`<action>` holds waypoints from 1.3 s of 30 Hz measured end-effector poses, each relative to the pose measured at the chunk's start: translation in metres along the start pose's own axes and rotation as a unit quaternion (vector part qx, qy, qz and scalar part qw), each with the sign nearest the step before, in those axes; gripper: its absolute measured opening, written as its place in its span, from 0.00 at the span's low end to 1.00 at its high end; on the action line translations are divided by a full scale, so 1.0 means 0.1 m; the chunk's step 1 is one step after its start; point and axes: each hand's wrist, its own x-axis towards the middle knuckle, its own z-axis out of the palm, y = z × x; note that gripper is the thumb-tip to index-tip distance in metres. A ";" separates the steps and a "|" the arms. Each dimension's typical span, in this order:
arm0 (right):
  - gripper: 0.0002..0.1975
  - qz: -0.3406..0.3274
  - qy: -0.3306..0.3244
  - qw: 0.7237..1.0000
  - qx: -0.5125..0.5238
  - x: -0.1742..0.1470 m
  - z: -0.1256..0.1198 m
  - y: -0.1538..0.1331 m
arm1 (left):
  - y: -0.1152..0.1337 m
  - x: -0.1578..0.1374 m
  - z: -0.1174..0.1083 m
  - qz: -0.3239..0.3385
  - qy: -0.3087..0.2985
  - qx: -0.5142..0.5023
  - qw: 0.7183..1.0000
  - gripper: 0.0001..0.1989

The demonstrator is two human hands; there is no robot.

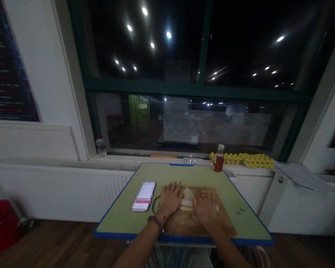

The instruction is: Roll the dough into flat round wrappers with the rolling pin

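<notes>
A pale rolling pin [187,203] lies across a flat piece of dough [188,193] on a wooden board [190,225]. My left hand [169,201] rests over the pin's left end, fingers stretched forward and slightly apart. That end of the pin is hidden beneath the palm. On the other side, my right hand [206,209] is closed over the pin, with its thumb side against the bare middle and the right tip sticking out past the hand. The dough shows above and below the pin, between both hands.
A phone [144,196] with a lit screen lies on the green table [117,219], left of the board. At the far right edge stands a bottle of red-brown sauce [218,159]. Behind, the windowsill holds yellow egg trays [245,160], a cloth [301,173] and a clear bottle [101,146].
</notes>
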 end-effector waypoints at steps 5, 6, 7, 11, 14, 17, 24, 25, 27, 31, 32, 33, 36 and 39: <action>0.23 0.000 -0.005 1.000 -0.005 0.06 -0.01 -0.02 | 0.02 0.04 -0.01 -0.003 0.004 0.019 1.000 0.23; 0.23 -0.003 -0.002 1.000 -0.005 0.05 -0.01 -0.02 | 0.02 0.01 0.00 -0.002 0.011 0.020 1.000 0.23; 0.23 -0.009 0.001 1.000 -0.004 0.03 -0.01 -0.02 | 0.02 -0.02 0.01 0.001 0.018 0.019 1.000 0.23; 0.23 -0.033 0.015 0.999 -0.003 -0.07 0.01 -0.02 | 0.02 -0.14 0.02 0.019 0.028 0.002 0.999 0.23; 0.23 -0.042 0.022 0.999 -0.004 -0.13 0.02 -0.03 | 0.02 -0.20 0.01 0.021 0.019 -0.006 1.000 0.23; 0.22 -0.046 0.033 0.998 -0.001 -0.19 0.03 -0.03 | 0.02 -0.25 0.01 0.017 0.032 -0.014 0.999 0.23; 0.22 -0.046 0.078 0.996 0.008 -0.32 0.12 -0.06 | 0.03 -0.39 -0.01 0.014 0.034 -0.027 0.999 0.23; 0.22 -0.044 0.072 0.996 0.006 -0.30 0.12 -0.06 | 0.03 -0.38 -0.01 0.013 0.032 -0.024 0.999 0.23; 0.22 -0.043 0.049 0.998 0.004 -0.22 0.10 -0.05 | 0.03 -0.31 -0.01 0.008 0.027 -0.015 0.999 0.23; 0.22 -0.063 0.003 0.998 -0.003 0.03 0.10 0.00 | 0.02 -0.08 0.02 -0.008 0.005 0.000 1.000 0.23; 0.22 -0.062 -0.004 0.998 -0.004 0.10 0.11 0.02 | 0.01 -0.01 0.03 -0.013 -0.003 0.002 1.000 0.23; 0.23 -0.059 -0.011 0.998 -0.005 0.17 0.14 0.03 | 0.01 0.04 0.03 -0.020 -0.011 0.003 1.000 0.24; 0.24 -0.066 -0.055 0.996 -0.002 0.39 0.22 0.09 | 0.00 0.18 0.03 -0.031 -0.023 0.006 0.999 0.25; 0.25 -0.091 -0.110 0.990 0.002 0.59 0.30 0.14 | 0.00 0.24 0.01 -0.046 -0.036 0.006 0.998 0.26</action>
